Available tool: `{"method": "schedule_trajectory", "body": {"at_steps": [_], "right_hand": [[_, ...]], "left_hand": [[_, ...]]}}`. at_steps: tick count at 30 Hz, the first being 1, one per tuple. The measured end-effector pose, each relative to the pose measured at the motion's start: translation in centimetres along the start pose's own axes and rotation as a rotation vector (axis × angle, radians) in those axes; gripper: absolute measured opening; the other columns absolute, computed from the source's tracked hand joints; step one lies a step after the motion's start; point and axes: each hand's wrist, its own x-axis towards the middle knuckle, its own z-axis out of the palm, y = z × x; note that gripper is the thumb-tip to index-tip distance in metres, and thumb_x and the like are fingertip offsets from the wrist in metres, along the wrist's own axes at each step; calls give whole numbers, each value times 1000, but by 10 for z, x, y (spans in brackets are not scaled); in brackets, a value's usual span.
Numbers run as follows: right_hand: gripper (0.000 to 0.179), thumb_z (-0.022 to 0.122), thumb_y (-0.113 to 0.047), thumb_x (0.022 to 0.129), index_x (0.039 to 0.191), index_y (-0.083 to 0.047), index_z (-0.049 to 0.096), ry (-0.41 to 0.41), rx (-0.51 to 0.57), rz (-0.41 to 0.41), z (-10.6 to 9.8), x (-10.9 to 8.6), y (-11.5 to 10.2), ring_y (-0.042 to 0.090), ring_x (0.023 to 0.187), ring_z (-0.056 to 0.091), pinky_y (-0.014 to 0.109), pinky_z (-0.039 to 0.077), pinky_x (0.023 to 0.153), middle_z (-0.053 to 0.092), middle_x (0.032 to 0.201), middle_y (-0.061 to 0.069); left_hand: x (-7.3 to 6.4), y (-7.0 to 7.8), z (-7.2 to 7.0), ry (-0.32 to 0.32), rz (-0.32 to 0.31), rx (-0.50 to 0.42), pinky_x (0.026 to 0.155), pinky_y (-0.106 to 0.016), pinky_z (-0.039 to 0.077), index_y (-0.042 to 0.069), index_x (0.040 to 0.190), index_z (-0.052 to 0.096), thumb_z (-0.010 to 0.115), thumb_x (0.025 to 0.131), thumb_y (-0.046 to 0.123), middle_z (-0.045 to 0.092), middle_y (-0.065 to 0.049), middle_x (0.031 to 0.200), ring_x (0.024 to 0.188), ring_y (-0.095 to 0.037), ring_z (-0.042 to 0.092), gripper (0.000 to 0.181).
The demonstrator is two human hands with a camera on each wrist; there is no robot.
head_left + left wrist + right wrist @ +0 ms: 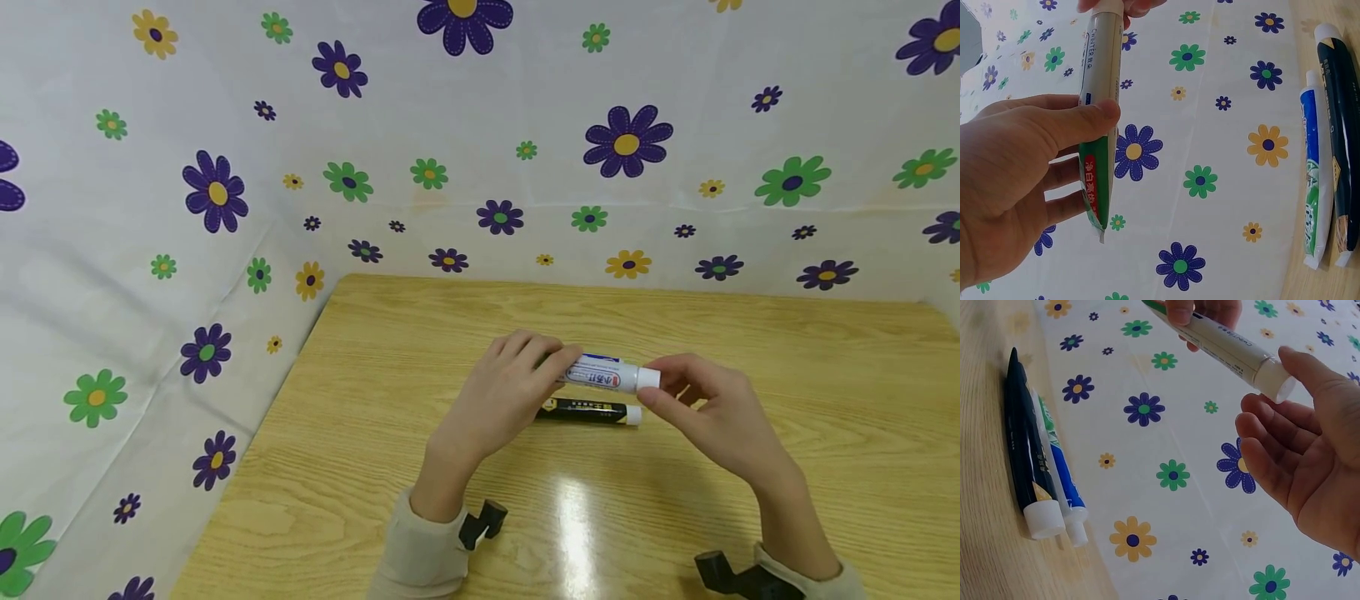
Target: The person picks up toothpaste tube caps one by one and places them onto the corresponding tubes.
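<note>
A white toothpaste tube (600, 375) with a green and red tail is held above the table. My left hand (498, 396) grips its body, thumb on one side and fingers on the other; the left wrist view shows the green tail (1099, 181) below the thumb. At the tube's other end, my right hand (723, 421) has thumb and fingers on either side of the white cap (1274, 382), which is still on the tube. On the table beneath lie a black toothpaste tube (592, 412) and a blue and green toothpaste tube (1067, 478), side by side.
The wood-grain table (360, 375) meets a white flower-patterned sheet (420, 117) at the back and left. Black camera mounts (483, 523) are strapped at both wrists.
</note>
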Motion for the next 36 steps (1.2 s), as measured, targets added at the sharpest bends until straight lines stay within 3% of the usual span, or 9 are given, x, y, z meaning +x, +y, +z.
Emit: {"method": "schedule_trajectory", "body": {"at_steps": [6, 21, 24, 31, 36], "right_hand": [[54, 80, 11, 73, 121, -6, 64, -7, 17, -64, -1, 0, 2, 7, 69, 59, 18, 50, 59, 66, 88, 0], [30, 74, 10, 81, 107, -4, 69, 5, 44, 2, 2, -1, -1, 8, 62, 59, 20, 50, 54, 67, 84, 0], [29, 72, 14, 82, 106, -2, 69, 25, 112, -5, 4, -1, -1, 10, 61, 59, 19, 50, 54, 66, 83, 1], [22, 62, 20, 86, 106, 12, 65, 124, 445, 18, 11, -1, 2, 13, 64, 66, 20, 55, 59, 67, 81, 6], [16, 61, 17, 89, 105, 15, 63, 189, 541, 98, 13, 1, 1, 15, 63, 68, 24, 57, 59, 69, 79, 8]], "left_hand": [[1, 1, 1, -4, 2, 4, 97, -37, 49, 14, 128, 62, 73, 92, 18, 65, -3, 117, 109, -22, 59, 37], [1, 2, 2, -2, 5, 1, 97, -37, 49, 14, 126, 63, 76, 89, 18, 66, -3, 116, 109, -22, 59, 39], [1, 2, 1, -6, 2, -2, 98, -37, 48, 14, 127, 63, 75, 90, 18, 66, -3, 116, 109, -22, 59, 39], [0, 1, -1, -6, -4, -21, 98, -38, 48, 14, 129, 62, 73, 92, 23, 66, -3, 116, 109, -23, 59, 40], [-1, -4, -1, 12, -48, -120, 99, -40, 46, 11, 129, 62, 72, 93, 27, 65, -6, 119, 111, -25, 58, 41]]}}
